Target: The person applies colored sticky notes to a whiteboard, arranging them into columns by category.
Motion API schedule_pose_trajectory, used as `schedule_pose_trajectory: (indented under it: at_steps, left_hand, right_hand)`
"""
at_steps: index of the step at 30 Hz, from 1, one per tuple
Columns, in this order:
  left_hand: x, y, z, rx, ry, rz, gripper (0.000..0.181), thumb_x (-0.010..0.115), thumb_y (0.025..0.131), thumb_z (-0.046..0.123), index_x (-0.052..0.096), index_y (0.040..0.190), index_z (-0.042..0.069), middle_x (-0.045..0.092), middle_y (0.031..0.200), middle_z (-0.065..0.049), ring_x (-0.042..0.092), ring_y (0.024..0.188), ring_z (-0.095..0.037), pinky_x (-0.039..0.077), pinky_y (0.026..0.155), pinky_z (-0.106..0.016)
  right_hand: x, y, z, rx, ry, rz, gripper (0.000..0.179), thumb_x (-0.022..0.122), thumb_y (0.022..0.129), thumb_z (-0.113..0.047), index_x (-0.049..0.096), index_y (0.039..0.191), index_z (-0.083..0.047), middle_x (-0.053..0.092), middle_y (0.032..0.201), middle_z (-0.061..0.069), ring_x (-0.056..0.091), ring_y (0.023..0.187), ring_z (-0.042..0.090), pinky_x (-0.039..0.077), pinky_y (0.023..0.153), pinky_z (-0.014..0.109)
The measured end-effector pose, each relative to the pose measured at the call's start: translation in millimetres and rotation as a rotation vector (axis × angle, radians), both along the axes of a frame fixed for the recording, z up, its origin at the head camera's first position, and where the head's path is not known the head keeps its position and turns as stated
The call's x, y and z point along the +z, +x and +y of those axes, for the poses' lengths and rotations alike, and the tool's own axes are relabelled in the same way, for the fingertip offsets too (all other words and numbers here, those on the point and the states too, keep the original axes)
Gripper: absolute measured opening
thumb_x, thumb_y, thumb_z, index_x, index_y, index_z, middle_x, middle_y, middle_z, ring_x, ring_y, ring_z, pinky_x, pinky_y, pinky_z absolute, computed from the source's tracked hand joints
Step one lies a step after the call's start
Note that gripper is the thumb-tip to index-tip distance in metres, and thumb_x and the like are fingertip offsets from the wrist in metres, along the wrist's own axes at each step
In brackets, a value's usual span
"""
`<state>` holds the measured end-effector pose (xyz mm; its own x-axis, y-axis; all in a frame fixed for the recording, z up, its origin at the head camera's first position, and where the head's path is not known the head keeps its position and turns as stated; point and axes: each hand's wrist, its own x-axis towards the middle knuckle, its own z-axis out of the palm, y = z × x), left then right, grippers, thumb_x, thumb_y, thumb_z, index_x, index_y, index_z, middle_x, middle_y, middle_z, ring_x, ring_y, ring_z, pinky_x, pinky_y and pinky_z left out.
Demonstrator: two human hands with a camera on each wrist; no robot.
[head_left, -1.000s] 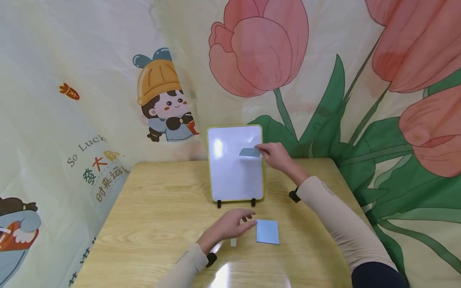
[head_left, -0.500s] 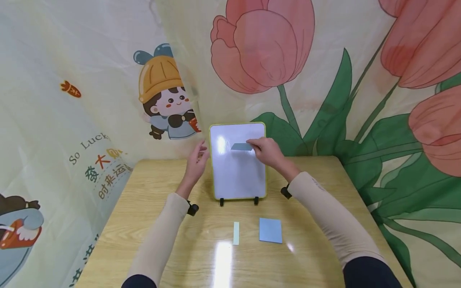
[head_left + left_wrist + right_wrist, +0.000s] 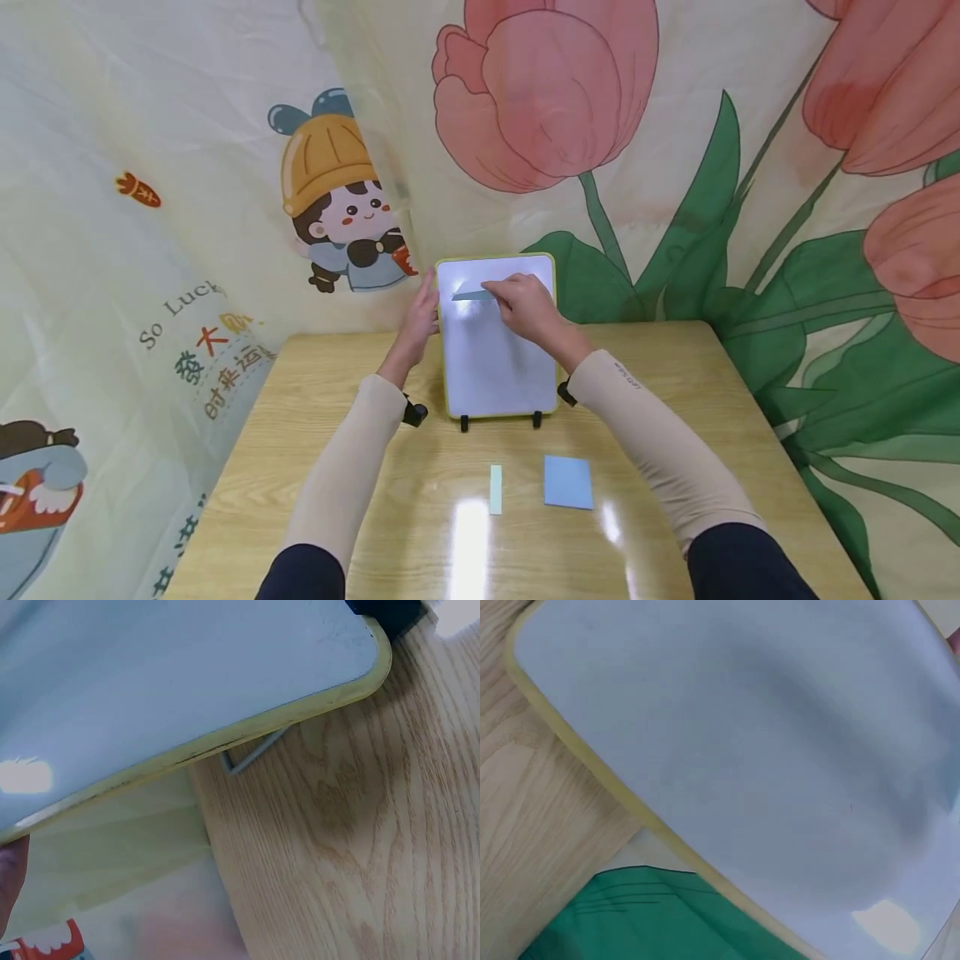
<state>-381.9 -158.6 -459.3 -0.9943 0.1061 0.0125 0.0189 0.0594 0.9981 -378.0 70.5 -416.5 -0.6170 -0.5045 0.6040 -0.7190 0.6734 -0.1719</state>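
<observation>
1. Just above the centre of the head view, I see the blue-grey slip [image 3: 468, 295] in front of the upper part of the whiteboard [image 3: 498, 367]; I cannot tell whether slip and board touch.
2. The right hand [image 3: 525, 308] has the slip's right end pinched between thumb and index finger, the gap closed down to the sheet.
3. The left hand [image 3: 420, 317] is at the board's upper left edge, fingers looking mostly straight and touching the yellow rim [image 3: 187, 750]; I can't make out whether any curl behind it.
4. I judge the slip to be paper: very light, thin, floppy, easily creased. I would take it lightly by an edge or corner and expect the free end to bend. The glossy board looks stiff and probably slippery, so its rim seems the better hold.
5. The slip's long axis runs roughly left to right across the picture, its free, tapering end pointing left. The board's long axis runs up and down.
6. At lower centre, a pale green strip [image 3: 496, 489] lies left of a blue pad [image 3: 567, 482].
</observation>
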Motion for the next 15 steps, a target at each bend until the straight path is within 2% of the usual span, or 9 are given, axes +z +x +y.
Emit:
schedule_pose_trajectory:
  at_steps: [6, 10, 15]
  left_hand:
    - [-4.4, -2.6, -2.0, 0.003, 0.015, 0.036, 0.05, 0.036, 0.106, 0.043, 0.022, 0.154, 0.048, 0.036, 0.158, -0.005, 0.063, 0.108, -0.028, 0.051, 0.092, -0.052]
    - [-5.7, -3.8, -4.3, 0.023, 0.007, 0.046, 0.048, 0.038, 0.106, 0.042, 0.027, 0.152, 0.049, 0.049, 0.146, -0.009, 0.063, 0.091, -0.018, 0.053, 0.084, -0.046]
    - [-8.0, -5.1, -7.0, 0.03, -0.011, 0.068, 0.048, 0.039, 0.106, 0.042, 0.029, 0.152, 0.048, 0.055, 0.13, -0.012, 0.061, 0.086, -0.017, 0.055, 0.078, -0.041]
  right_hand:
    - [-4.0, -5.0, -9, 0.007, -0.054, 0.08, 0.026, 0.059, 0.095, -0.003, 0.075, 0.114, -0.008, 0.077, 0.097, 0.008, 0.069, 0.091, 0.027, 0.052, 0.079, 0.043]
    - [-7.5, -6.8, -15, -0.002, -0.067, 0.099, 0.026, 0.059, 0.095, -0.003, 0.074, 0.116, -0.008, 0.077, 0.103, 0.007, 0.069, 0.094, 0.027, 0.051, 0.081, 0.043]
    - [-14.3, -5.8, -20, -0.03, -0.011, 0.081, 0.027, 0.061, 0.094, -0.004, 0.073, 0.117, -0.01, 0.076, 0.106, 0.005, 0.068, 0.097, 0.027, 0.052, 0.085, 0.042]
